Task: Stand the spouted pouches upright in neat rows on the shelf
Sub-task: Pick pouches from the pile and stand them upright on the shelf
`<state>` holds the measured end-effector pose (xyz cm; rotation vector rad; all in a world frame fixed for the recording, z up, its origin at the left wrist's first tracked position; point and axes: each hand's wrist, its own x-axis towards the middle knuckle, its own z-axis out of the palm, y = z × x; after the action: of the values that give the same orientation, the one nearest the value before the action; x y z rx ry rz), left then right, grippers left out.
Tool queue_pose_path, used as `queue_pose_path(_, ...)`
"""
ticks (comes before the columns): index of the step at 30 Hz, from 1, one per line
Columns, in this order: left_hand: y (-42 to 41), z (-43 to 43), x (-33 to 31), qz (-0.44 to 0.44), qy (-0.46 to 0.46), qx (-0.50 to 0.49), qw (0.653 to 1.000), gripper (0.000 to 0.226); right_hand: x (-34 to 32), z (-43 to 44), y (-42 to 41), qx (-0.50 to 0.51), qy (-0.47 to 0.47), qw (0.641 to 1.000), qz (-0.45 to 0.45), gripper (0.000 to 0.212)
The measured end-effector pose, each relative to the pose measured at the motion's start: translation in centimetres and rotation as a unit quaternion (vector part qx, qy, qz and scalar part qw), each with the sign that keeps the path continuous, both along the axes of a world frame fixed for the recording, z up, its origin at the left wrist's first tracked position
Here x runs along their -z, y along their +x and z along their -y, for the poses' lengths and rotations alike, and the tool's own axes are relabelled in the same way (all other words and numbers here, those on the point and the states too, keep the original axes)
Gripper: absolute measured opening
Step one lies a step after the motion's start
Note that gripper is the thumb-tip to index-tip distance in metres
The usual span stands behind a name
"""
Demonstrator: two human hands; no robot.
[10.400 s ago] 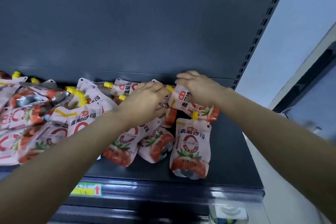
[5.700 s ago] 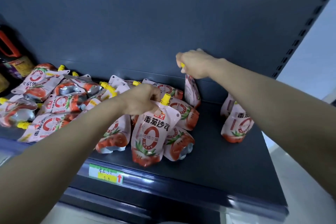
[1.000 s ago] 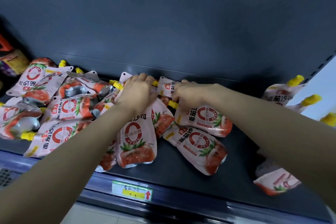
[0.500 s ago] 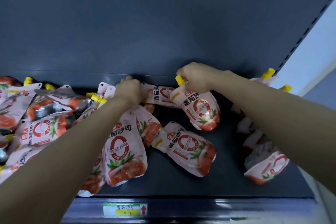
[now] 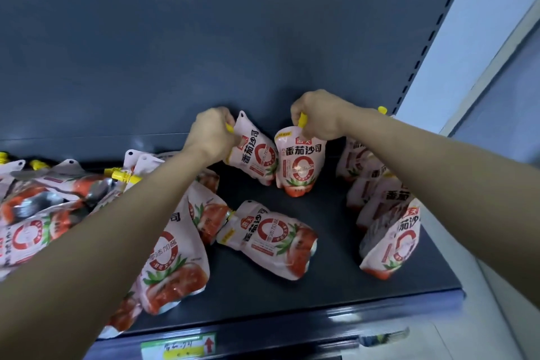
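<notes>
Spouted pouches printed 番茄沙司: upright pouch [image 5: 301,166] below the right grip [image 5: 317,117], which pinches its yellow spout [image 5: 303,120], now straightened at the shelf [image 5: 321,280] back; tilted pouch [image 5: 254,158], newly lifted, spout pinched by the left grip [image 5: 211,133].

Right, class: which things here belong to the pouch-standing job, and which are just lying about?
Job: left hand, its tilted pouch; right hand, its upright pouch; lying pouch; heap of pouches; standing row; shelf.
Lying about: price label; slotted upright.

Pink yellow-spouted pouches [image 5: 271,237] mostly flat on dark shelf [image 5: 330,280]
</notes>
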<state>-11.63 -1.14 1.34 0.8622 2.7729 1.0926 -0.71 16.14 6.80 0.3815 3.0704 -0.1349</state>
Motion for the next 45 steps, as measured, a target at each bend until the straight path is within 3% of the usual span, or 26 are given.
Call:
queue_pose_path(5, 1.7, -1.8, -0.9, -0.008, 0.046, 0.082, 0.996, 0.016, -0.3, 0.0, 0.9, -0.016, -0.003, 1.0, 0.003, 0.021)
queue_pose_path(9, 2.4, -2.5, -1.2, 0.079, 0.111, 0.126, 0.983, 0.024, -0.8, -0.1, 1.7, -0.006, -0.009, 1.0, -0.001, 0.023)
queue_pose_path(14, 2.3, -2.8, -0.6, 0.014, -0.066, 0.072, 0.995, 0.007, -0.7, -0.5, 2.6, 0.001, 0.012, 0.999, 0.032, 0.008)
queue_pose_path(21, 2.2, -4.3, -0.1, 0.031, 0.008, 0.056, 0.998, 0.015, -0.8, -0.7, 3.0, 0.016, 0.017, 0.999, 0.042, 0.032)
queue_pose_path(25, 2.2, -4.7, 0.3, 0.053, 0.056, 0.059, 0.995, 0.011, -0.7, -0.5, 3.1, 0.015, 0.02, 0.999, 0.041, 0.034)
queue_pose_path(27, 2.5, -4.7, 0.2, 0.08, 0.085, 0.083, 0.99, 0.007, -0.6, -0.5, 3.1, 0.017, 0.025, 0.999, 0.039, 0.033)
queue_pose_path(29, 2.7, -4.4, 0.1, 0.107, 0.102, 0.117, 0.982, 0.018, -0.6, -0.3, 3.2, 0.02, 0.029, 0.999, 0.039, 0.03)
queue_pose_path(33, 2.8, -3.5, 0.3, 0.091, 0.066, 0.118, 0.987, 0.021, -0.9, 0.1, 3.4, 0.023, 0.023, 0.998, 0.049, 0.027)
queue_pose_path(36, 2.9, -2.6, 0.4, 0.083, 0.036, 0.12, 0.989, 0.03, -1.3, 0.5, 3.7, 0.025, 0.026, 0.998, 0.045, 0.009)
queue_pose_path(41, 3.6, -1.2, -0.7, -0.007, 0.022, 0.088, 0.996, 0.04, -3.0, 1.4, 4.6, 0.025, 0.047, 0.998, 0.022, 0.032)
queue_pose_path(45, 5.4, 0.6, -2.8, -0.2, 0.001, 0.102, 0.975, 0.045, -4.6, 2.7, 5.5, 0.017, 0.088, 0.995, -0.031, 0.045)
